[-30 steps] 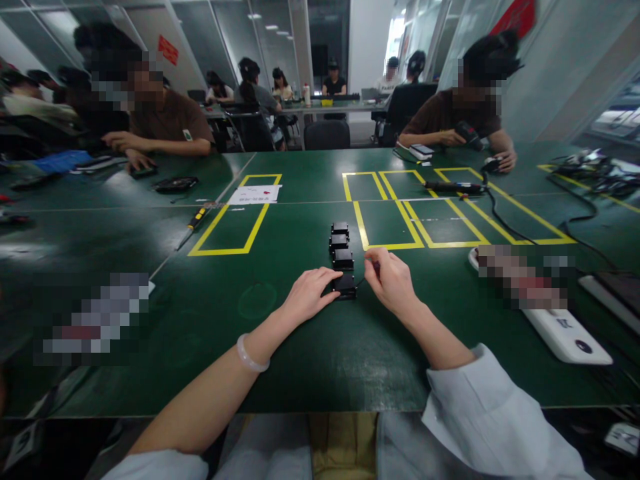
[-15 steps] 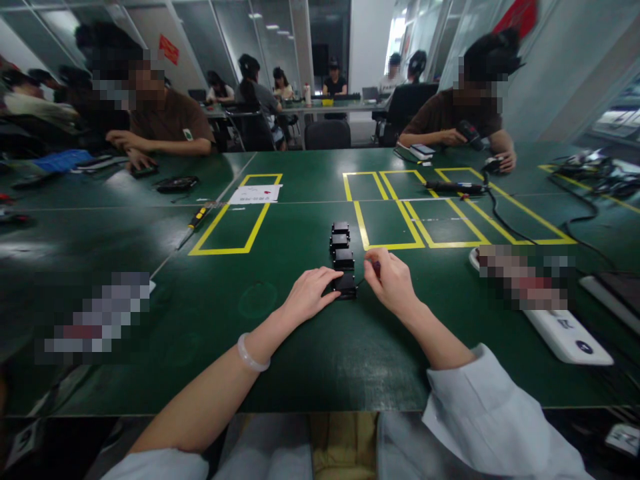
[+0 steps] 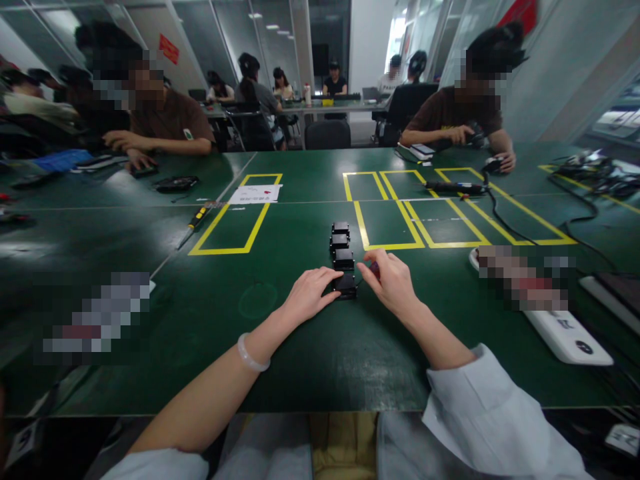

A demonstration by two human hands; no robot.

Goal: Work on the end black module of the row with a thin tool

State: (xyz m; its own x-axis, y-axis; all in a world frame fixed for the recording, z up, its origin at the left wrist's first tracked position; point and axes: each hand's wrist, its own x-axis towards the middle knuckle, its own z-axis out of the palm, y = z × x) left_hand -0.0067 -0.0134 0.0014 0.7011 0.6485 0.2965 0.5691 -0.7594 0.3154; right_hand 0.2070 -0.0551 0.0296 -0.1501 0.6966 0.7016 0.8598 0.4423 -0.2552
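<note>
Several small black box-shaped parts stand in a row on the green table. My left hand [image 3: 314, 293] grips the nearest black box [image 3: 345, 285], its thumb at the near edge and fingertips on the far side. To the right of that box, my right hand [image 3: 390, 280] is curled around a small screwdriver [image 3: 375, 268] with a dark purplish handle. The screwdriver's thin shaft points left at the box's side; its tip is too small to make out. Just beyond the held box is another black box [image 3: 343, 258], with more behind it.
Yellow tape rectangles [image 3: 393, 247] mark the table. A yellow-black screwdriver [image 3: 198, 217] lies left, a corded black tool [image 3: 455, 188] right. White power strips [image 3: 565, 333] flank both sides, blurred in part. Two co-workers [image 3: 460, 110] sit across; one holds a dark tool.
The fingers of my right hand have shifted slightly left around the screwdriver handle. My left hand and the boxes stay put. The co-worker at the right has turned the dark tool.
</note>
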